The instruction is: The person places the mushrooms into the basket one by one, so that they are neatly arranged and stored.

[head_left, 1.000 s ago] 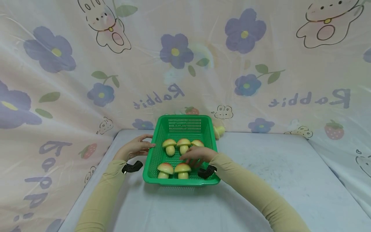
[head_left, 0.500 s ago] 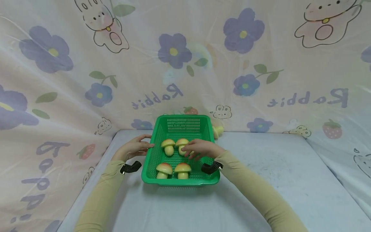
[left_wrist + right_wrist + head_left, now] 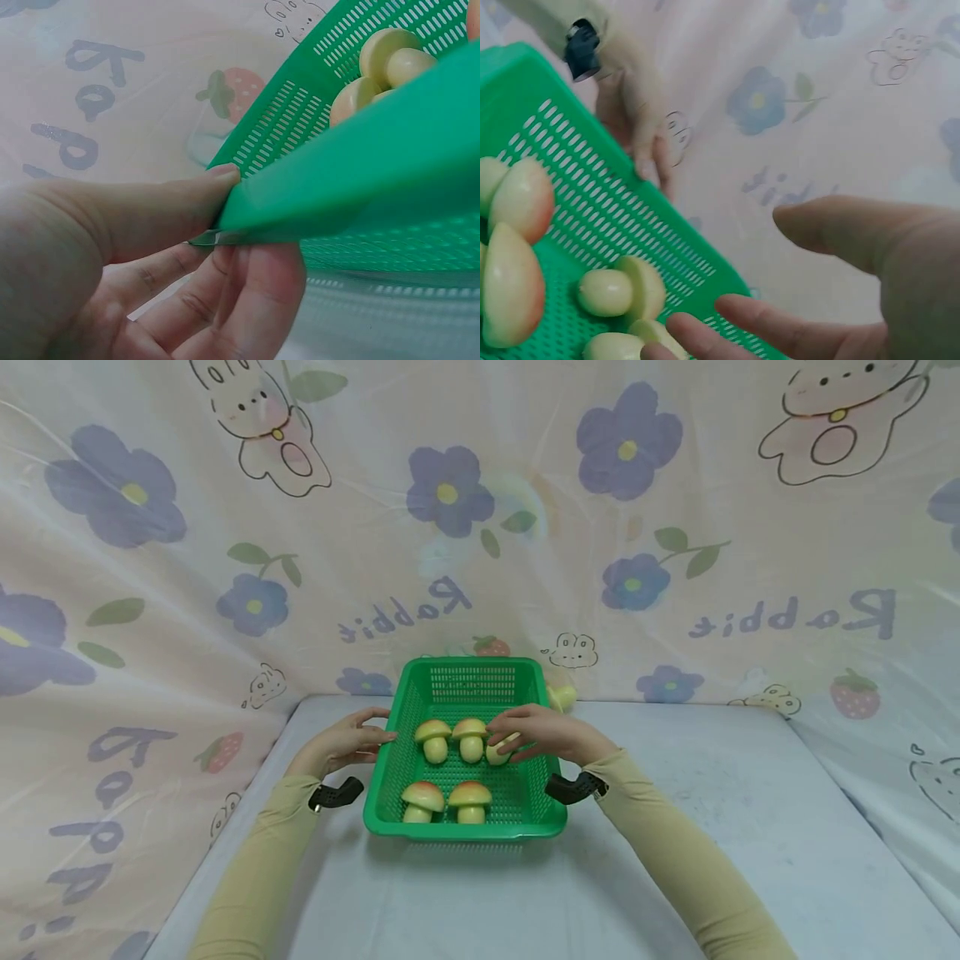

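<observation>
Several toy mushrooms with yellow stems and red-tinged caps lie in a green plastic basket (image 3: 465,832), which has slotted walls. Two mushrooms are near its front: a left one (image 3: 423,799) and a right one (image 3: 470,801). Farther back lies a row with a left mushroom (image 3: 433,741), a middle mushroom (image 3: 470,740) and a right mushroom (image 3: 498,751), the last partly covered by my right hand (image 3: 555,733). That hand hovers over the basket's right side, fingers spread, holding nothing. My left hand (image 3: 172,262) pinches the basket's left rim, thumb above and fingers below.
Another yellow mushroom (image 3: 562,697) lies outside the basket, behind its right wall and partly hidden. The basket stands on a white-covered table (image 3: 712,810). A printed curtain (image 3: 525,560) hangs along the table's back and left.
My right hand has risen from between the mushroom rows and moved back and to the right, uncovering the middle mushroom and part of the right one. The left hand stays on the rim.
</observation>
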Tool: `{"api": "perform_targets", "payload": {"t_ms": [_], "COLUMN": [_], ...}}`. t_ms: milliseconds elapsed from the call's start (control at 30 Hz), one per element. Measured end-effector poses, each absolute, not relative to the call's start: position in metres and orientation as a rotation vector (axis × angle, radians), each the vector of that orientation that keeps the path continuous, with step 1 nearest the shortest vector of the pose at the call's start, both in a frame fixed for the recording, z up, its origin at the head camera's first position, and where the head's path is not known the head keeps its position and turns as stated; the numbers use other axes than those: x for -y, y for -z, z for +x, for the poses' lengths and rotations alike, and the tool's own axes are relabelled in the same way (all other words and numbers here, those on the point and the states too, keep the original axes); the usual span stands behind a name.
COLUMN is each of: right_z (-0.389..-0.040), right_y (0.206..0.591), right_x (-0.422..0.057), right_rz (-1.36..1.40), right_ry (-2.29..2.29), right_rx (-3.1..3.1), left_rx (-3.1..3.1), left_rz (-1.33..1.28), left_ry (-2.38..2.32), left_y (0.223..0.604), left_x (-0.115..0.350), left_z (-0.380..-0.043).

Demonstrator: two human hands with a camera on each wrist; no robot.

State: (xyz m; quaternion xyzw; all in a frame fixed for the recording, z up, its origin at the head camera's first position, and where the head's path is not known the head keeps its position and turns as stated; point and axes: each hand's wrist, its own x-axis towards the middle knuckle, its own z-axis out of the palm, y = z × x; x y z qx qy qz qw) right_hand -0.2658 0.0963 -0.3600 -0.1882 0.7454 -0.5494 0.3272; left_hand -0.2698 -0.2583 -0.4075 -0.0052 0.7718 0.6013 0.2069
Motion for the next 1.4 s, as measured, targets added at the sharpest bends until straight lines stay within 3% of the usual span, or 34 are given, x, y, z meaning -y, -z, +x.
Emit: {"api": "perform_targets", "payload": {"t_ms": [767,1400], "right_z": [-0.265,-0.293], "right_y": [0.342,0.371], "right_x": [-0.168,-0.209], "right_rz": [-0.593,-0.313], "right_ry": [1.738,1.968], "right_rx": [-1.851,-1.956], "left_rx": [-2.153,-2.147], "left_rz": [-0.029,-0.015], "left_ry": [-1.661,-1.664], "left_y": [0.407,0.408], "left_x": [0.26,0.259], "left_z": [-0.271,-0.272]}}
